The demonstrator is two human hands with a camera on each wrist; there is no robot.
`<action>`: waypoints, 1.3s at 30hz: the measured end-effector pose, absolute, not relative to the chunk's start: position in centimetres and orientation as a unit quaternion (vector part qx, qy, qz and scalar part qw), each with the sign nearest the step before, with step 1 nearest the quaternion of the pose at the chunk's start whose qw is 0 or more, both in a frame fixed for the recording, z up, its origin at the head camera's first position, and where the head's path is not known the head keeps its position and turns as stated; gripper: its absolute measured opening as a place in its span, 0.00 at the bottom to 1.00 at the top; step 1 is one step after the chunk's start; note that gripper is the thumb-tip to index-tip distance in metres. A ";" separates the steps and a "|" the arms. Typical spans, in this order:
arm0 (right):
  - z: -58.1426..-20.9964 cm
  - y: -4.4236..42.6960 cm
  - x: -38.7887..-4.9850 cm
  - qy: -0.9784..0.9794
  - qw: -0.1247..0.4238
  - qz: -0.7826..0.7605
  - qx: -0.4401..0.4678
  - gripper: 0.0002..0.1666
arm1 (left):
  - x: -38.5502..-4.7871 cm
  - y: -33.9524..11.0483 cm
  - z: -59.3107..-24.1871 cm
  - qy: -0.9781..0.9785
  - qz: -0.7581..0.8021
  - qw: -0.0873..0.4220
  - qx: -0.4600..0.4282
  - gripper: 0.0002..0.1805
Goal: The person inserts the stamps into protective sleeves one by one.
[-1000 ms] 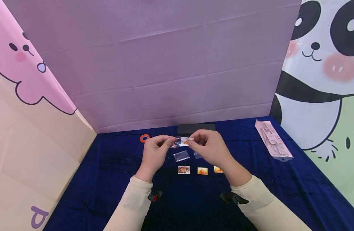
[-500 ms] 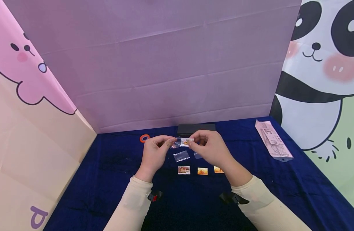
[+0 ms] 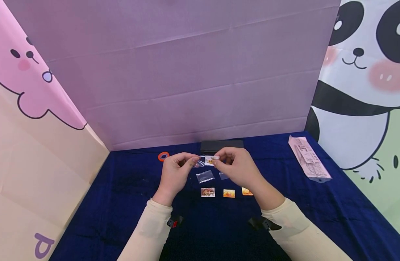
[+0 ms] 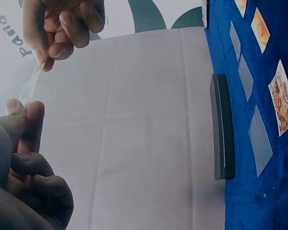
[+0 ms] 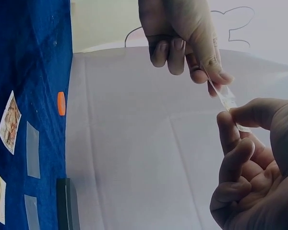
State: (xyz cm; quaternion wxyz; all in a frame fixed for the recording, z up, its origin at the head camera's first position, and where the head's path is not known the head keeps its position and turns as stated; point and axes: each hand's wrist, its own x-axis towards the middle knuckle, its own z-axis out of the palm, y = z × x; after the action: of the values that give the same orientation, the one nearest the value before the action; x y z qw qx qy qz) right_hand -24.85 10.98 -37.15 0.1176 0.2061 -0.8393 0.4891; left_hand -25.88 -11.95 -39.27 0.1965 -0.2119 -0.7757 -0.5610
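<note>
Thumb and forefinger of the left hand (image 3: 174,173) are being pressed together on a clear sleeve (image 3: 199,162), raised in front of the dark box (image 3: 216,145), remaining fingers being curled in. Beside it, before the box, a small printed card (image 3: 210,160) is being pinched by the right hand (image 3: 237,166); whether it is being enclosed by the sleeve is being left unclear. Nearer than the box, an orange card (image 3: 247,191) is being partly covered by the right wrist. Right of the box, print on a pink package (image 3: 307,157) is being shown too small for reading; farther right, "panda" lettering (image 4: 9,31) is being displayed on the wall.
</note>
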 end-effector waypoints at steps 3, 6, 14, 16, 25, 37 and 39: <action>-37.1 11.0 -24.8 -0.840 0.115 0.489 0.207 0.04 | -25.8 -11.9 -39.3 -0.776 -0.562 0.195 -0.210 0.09; -37.1 11.0 -24.8 -0.840 0.111 0.489 0.208 0.04 | -25.8 -11.9 -39.3 -0.779 -0.558 0.194 -0.209 0.09; -37.1 11.1 -24.8 -0.841 0.116 0.486 0.210 0.04 | -25.6 -11.9 -39.2 -0.802 -0.518 0.196 -0.225 0.08; -37.1 11.1 -24.8 -0.841 0.117 0.484 0.210 0.04 | -25.5 -11.9 -39.2 -0.808 -0.505 0.195 -0.233 0.09; -37.1 11.1 -24.8 -0.844 0.123 0.481 0.203 0.03 | -25.5 -11.7 -39.1 -0.799 -0.520 0.190 -0.236 0.09; -37.0 11.2 -24.8 -0.841 0.115 0.488 0.202 0.05 | -25.5 -11.7 -39.1 -0.777 -0.551 0.206 -0.225 0.05; -37.0 11.2 -24.8 -0.841 0.114 0.488 0.202 0.05 | -25.6 -11.7 -39.1 -0.779 -0.546 0.215 -0.221 0.05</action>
State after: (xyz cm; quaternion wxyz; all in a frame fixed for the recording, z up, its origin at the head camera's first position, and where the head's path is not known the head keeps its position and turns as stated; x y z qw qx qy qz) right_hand -24.77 11.23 -37.01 0.1145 0.2023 -0.8412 0.4882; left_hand -25.57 -11.68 -39.13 0.2147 -0.2211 -0.7787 -0.5465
